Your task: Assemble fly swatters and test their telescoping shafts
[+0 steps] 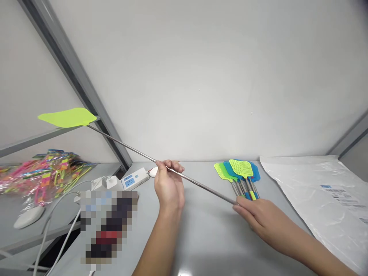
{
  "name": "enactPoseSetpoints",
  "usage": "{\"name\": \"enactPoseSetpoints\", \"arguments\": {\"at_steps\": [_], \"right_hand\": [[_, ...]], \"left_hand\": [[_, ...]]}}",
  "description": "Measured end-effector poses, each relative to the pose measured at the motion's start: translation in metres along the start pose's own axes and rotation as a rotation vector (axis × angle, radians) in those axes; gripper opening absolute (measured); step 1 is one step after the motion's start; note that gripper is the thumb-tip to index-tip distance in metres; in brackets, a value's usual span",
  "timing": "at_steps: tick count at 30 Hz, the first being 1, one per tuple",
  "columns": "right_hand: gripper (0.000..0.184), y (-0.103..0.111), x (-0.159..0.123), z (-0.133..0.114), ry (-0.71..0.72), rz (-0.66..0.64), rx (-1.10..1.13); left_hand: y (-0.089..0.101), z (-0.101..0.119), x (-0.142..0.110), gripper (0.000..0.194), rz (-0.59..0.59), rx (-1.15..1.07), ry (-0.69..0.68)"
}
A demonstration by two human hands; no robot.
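Observation:
A fly swatter with a yellow-green head [69,117] and a long thin metal shaft stretches across the view, its head raised at the left. My left hand [169,186] is closed round the middle of the shaft, palm up, with the thumb along it. At the lower end, my right hand [258,218] grips the swatter and hides its handle. Just behind the right hand lies a bunch of several fly swatters [241,170] with yellow, green and blue heads and short metal shafts.
A large white plastic mailing bag [322,191] with a printed label lies on the right. To the left are a power strip [135,179] with plugs and cables, a pixelated object [112,226], a white mouse [28,217] and a pile of colourful wrapped items [48,172]. A wall stands behind.

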State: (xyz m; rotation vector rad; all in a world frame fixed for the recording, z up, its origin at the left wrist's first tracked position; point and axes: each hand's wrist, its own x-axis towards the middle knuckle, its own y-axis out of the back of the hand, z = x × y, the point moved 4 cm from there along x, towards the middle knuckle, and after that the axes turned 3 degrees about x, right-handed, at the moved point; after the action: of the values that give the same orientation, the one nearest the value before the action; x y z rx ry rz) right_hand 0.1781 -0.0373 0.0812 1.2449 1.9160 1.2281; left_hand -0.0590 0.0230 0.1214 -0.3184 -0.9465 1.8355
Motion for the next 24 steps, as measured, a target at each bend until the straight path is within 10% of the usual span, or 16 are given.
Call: {"name": "enactPoseSetpoints", "arguments": {"at_steps": [8, 24], "right_hand": [[0.036, 0.014, 0.028, 0.000, 0.056, 0.049, -0.087], [0.037, 0.032, 0.032, 0.004, 0.198, 0.331, -0.374]], "left_hand": [[-0.021, -0.051, -0.044, 0.038, -0.315, 0.308, 0.223], [-0.040, -0.029, -0.018, 0.033, -0.324, 0.186, 0.080]]}}
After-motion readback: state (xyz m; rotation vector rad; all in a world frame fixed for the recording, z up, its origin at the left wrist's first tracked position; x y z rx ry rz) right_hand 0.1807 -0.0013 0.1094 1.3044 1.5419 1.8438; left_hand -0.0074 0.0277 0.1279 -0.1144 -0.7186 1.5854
